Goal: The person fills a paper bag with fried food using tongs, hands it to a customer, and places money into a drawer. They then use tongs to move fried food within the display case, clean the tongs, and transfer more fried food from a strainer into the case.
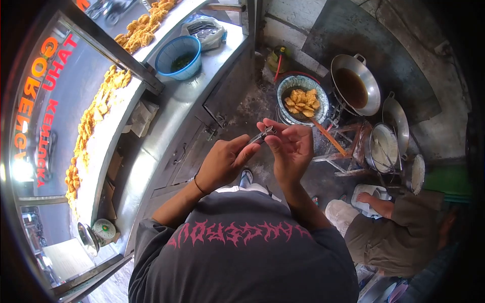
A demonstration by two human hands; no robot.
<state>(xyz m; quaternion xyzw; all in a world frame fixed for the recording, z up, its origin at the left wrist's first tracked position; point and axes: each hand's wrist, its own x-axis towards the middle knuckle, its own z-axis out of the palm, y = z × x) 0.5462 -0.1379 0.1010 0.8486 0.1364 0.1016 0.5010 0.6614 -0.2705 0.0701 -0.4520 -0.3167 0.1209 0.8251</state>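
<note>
My left hand (223, 162) and my right hand (289, 147) meet in front of my chest. Both pinch a small dark metal tool (262, 135), which looks like a clip or a small cutter; its exact kind is unclear. The left fingers hold its near end. The right thumb and forefinger close over its far end. A thin dark band circles my left wrist. Below the hands shows my dark shirt with pink lettering (237, 233).
A steel counter (177, 108) runs along the left, carrying a blue basket (178, 57), a plastic bag (206, 30) and fried pieces (96, 111) behind glass. A colander of fried pieces (302, 101), an oil wok (354, 86) and pots (384, 146) stand ahead. A seated person (389, 227) is at the right.
</note>
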